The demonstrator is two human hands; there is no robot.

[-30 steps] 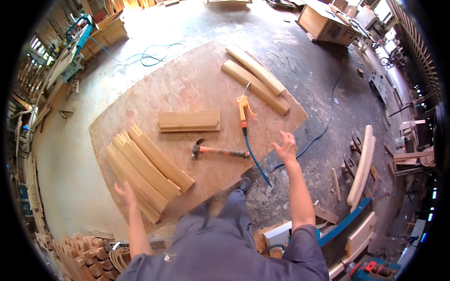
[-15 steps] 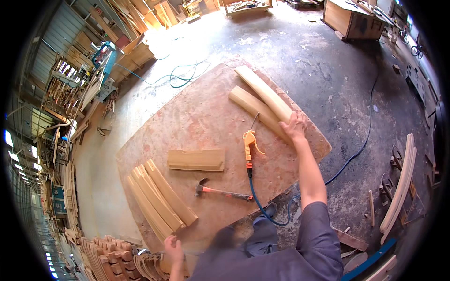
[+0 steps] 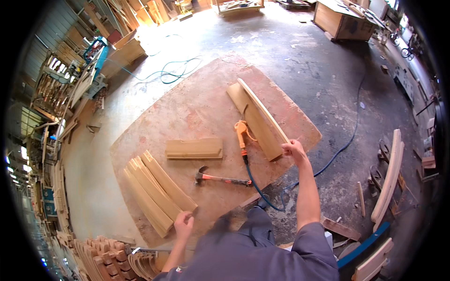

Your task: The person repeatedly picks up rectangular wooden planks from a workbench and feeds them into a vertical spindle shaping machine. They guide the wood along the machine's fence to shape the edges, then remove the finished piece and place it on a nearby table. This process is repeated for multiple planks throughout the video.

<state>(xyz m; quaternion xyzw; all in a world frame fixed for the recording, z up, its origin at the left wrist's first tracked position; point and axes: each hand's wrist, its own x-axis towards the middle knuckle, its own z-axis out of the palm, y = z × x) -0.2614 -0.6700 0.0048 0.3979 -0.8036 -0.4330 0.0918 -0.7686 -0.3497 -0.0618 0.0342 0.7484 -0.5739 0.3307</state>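
Observation:
My right hand (image 3: pixel 294 151) grips the near end of a long pale board (image 3: pixel 262 108), which is tipped up along a wider board (image 3: pixel 252 125) on the worn plywood sheet (image 3: pixel 146 122). My left hand (image 3: pixel 184 223) has curled fingers beside the near ends of several curved boards (image 3: pixel 152 196); whether they hold anything I cannot tell. A short shaped board (image 3: pixel 193 148) lies in the middle. Below it is a claw hammer (image 3: pixel 220 179) with an orange and black handle. An orange air blow gun (image 3: pixel 242 136) on a blue hose (image 3: pixel 255 185) lies left of the gripped board.
Curved pieces (image 3: pixel 386 180) lie on the floor at right, a blue strip (image 3: pixel 363 243) at lower right. Stacked cut parts (image 3: pixel 96 253) stand at lower left. Machines (image 3: pixel 96 58) and timber line the left wall. A wooden box (image 3: pixel 344 24) stands at the back right, and hose (image 3: pixel 173 70) coils beyond the sheet.
My right hand has reached the right-hand pair of boards, closed on the upper one and drawn it nearer and up on its edge. My left hand has moved inward beside the curved boards.

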